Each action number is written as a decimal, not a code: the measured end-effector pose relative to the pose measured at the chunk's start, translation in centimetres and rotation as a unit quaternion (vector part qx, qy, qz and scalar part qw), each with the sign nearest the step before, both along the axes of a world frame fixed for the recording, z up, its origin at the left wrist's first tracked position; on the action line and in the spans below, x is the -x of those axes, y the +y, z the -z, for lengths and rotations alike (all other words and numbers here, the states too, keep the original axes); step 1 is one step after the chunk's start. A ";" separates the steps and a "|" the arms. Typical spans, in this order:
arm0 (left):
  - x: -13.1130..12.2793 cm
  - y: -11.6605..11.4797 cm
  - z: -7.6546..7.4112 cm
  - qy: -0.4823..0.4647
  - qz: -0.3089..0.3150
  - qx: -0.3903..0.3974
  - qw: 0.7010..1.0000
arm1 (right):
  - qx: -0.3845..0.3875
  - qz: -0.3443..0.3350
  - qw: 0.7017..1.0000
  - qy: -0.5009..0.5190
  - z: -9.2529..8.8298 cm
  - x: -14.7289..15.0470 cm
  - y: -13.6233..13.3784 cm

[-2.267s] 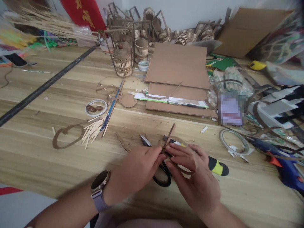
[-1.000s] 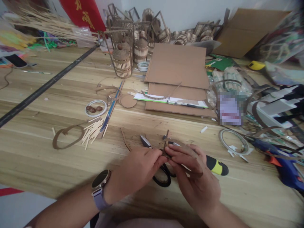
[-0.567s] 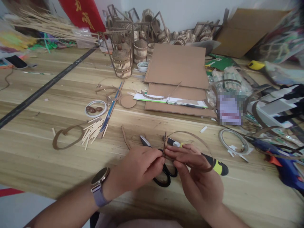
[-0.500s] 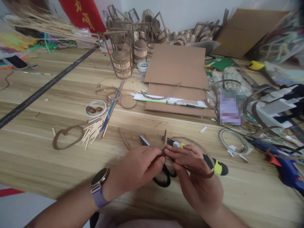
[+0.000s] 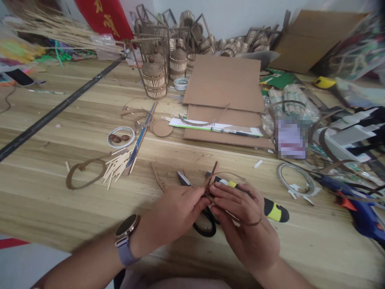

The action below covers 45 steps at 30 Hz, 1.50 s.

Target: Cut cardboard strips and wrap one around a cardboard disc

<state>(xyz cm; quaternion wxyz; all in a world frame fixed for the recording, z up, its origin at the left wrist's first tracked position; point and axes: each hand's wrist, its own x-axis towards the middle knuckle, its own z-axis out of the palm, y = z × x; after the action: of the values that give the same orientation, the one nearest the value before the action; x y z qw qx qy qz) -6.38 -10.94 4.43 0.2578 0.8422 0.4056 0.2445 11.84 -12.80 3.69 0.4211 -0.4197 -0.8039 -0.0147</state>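
Between my fingertips is a thin brown cardboard strip (image 5: 214,170), one end standing up above them and a curved length looping around my right hand. My left hand (image 5: 177,212), with a watch at the wrist, pinches it at the middle. My right hand (image 5: 246,212) presses on the strip from the other side, fingers close together. Under the hands lie black-handled scissors (image 5: 206,228), partly hidden. A black and yellow utility knife (image 5: 276,210) rests behind my right hand, its middle covered. Another ridged brown strip (image 5: 157,176) lies left of the scissors.
Thin wooden sticks (image 5: 118,168) lie at the left beside a blue ruler (image 5: 140,138) and a tape roll (image 5: 122,137) with brown beads inside. Cardboard sheets (image 5: 224,82) and small slatted buckets (image 5: 155,80) stand farther back. A blue glue gun (image 5: 357,204) is at the right.
The upright end of the brown strip has tilted to the right, and its loop has drawn in around my fingers. Both hands stay in nearly the same place.
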 end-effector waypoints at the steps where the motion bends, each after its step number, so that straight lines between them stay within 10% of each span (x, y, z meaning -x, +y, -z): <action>1: 0.0 0.0 0.1 0.002 0.001 -0.006 1.000 | 0.003 0.000 1.000 -0.003 0.0 0.0 0.0; 45: 0.2 0.5 0.2 -0.033 0.017 0.003 0.999 | 0.075 0.002 0.993 0.096 1.2 -0.2 -0.3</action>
<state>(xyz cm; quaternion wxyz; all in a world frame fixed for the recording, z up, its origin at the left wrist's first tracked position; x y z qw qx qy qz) -6.57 -10.45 4.27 0.2780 0.8396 0.3834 0.2660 12.07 -13.07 2.54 0.4637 -0.4514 -0.7576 0.0849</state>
